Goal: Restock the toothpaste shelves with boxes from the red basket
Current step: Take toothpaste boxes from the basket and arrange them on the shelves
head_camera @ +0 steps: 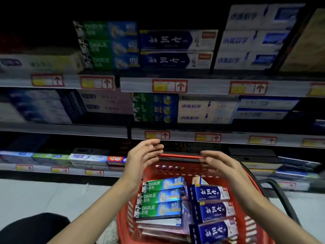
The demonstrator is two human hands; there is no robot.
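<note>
Both hands hover empty over the red basket [175, 175], forearms reaching up from the lower edge. Left hand [144, 155] and right hand [219, 164] face palm to palm, well apart, fingers loosely extended and slightly bent. Green toothpaste boxes [161, 196] lie stacked in the basket's left side, blue toothpaste boxes [214, 210] in its right. Stocked shelves [207, 86] rise behind the basket.

red basket [249, 224], green-blue boxes [161, 198], navy-white boxes [213, 209]
</note>
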